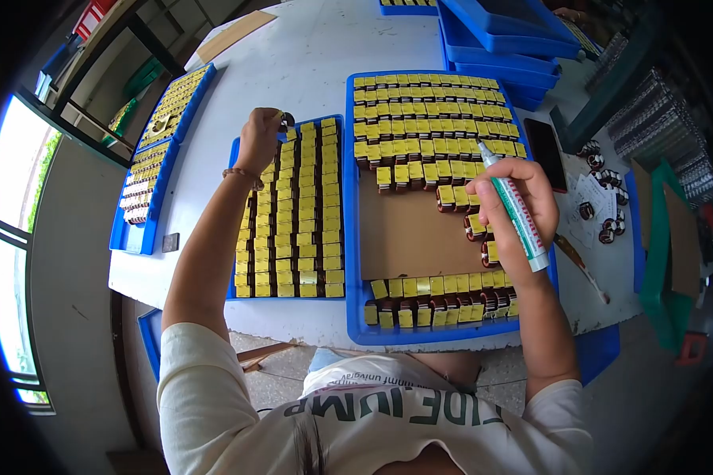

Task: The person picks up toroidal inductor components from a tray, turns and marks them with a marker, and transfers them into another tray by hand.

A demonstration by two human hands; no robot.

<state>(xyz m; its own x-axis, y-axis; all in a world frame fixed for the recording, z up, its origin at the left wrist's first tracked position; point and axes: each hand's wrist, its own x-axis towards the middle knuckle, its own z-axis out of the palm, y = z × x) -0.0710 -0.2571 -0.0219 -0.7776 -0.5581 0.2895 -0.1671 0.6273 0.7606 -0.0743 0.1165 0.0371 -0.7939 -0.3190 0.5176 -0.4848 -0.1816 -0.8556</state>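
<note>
My right hand (535, 210) is closed around a white and green marker pen (516, 212), its tip pointing away from me over the right blue tray (355, 237). That tray holds rows of yellow-topped wire coils (428, 105), and part of its brown floor shows. At the far left corner of the middle blue tray (293, 298), my left hand (259, 141) pinches a small dark coil (286, 120), partly hidden by the fingers. Long columns of similar yellow-topped coils (307, 214) fill the middle tray below it.
Two more coil trays (139, 244) lie along the table's left edge. Stacked blue trays (499, 51) stand at the back right. Right of the large tray are a phone (546, 154), a brush (582, 269) and several loose coils (608, 178). A green post (610, 91) rises there.
</note>
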